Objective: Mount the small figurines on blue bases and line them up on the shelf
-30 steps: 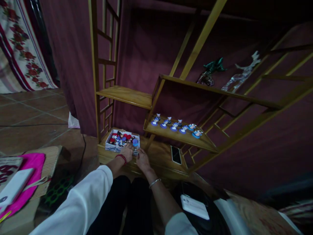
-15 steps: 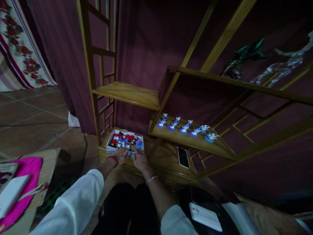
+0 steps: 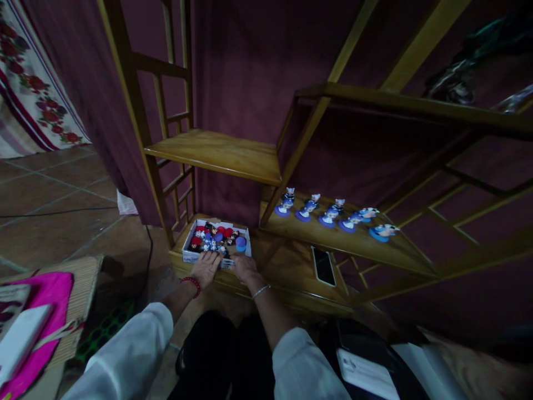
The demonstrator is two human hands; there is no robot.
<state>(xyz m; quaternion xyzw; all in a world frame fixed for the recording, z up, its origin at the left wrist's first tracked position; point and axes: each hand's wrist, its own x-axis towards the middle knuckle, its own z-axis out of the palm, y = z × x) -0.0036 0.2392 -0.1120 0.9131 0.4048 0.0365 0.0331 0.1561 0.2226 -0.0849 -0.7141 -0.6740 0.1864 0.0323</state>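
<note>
A shallow white cardboard box stands on the low wooden shelf. Small figurines in red, black, blue and white lie jumbled inside it, with a blue round base at its right end. My left hand rests across the front rim, its fingers stretched out towards the figurines. At the box's front right corner is my right hand, fingers bent inward against the rim; whatever may be between them is hidden.
Several figurines on round blue bases stand in rows on a raised shelf to the right. A phone lies below it. An upper wooden shelf overhangs the box. At left, a pink cloth item lies on a woven mat.
My view has shifted a little, so the shelf's right side appears farther right. My right hand's fingers look more bent at the rim. The left hand stays at the box's front.
</note>
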